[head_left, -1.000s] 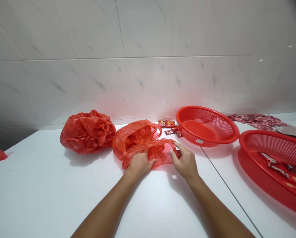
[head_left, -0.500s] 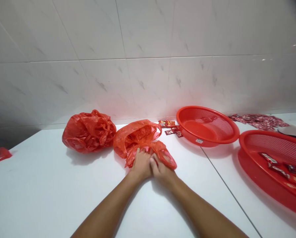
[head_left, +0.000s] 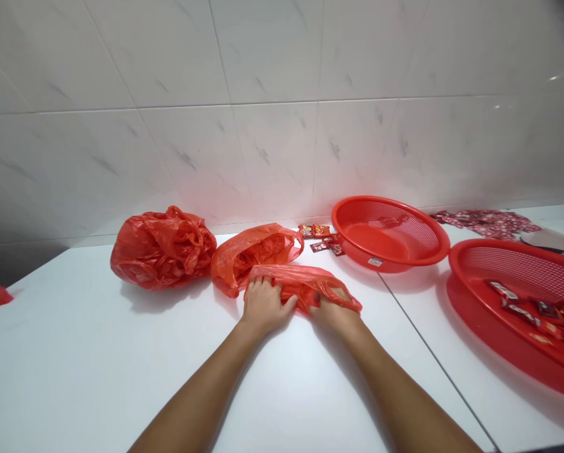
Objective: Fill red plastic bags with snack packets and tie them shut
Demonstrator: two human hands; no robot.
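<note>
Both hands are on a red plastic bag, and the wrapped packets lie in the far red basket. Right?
No: the head view shows the wrapped packets in the nearer red basket, not the far one. The left hand and right hand are on the red plastic bag.

"Could you read anything on the red plastic basket [head_left: 338, 234]?"

"Only a small white label [head_left: 375, 262] on its side, and that was too small to make out."

"And the snack packets [head_left: 314, 231]?"

"They had printed lettering, but it was too blurred to read."
</note>
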